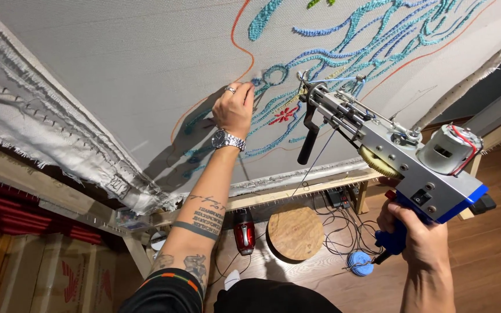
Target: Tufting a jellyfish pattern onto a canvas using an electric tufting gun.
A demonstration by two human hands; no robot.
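A grey backing cloth (134, 64) is stretched on a wooden frame (297, 194). Blue and turquoise tufted lines (343, 52), a small red flower (283, 115) and orange outlines cover its upper right. My left hand (236, 107), with a ring and a metal watch, presses its fingertips on the cloth beside a blue loop. My right hand (414, 229) grips the blue handle of a silver tufting gun (401, 153). The gun's needle tip (304, 78) touches the cloth just right of my left hand. Blue yarn runs into the gun.
On the wooden floor below stand a round wooden stool (296, 232), a red tool (244, 232), a blue yarn ball (359, 262) and tangled cables (343, 223). Frayed cloth edges (42, 122) hang at the left over cardboard boxes (47, 272).
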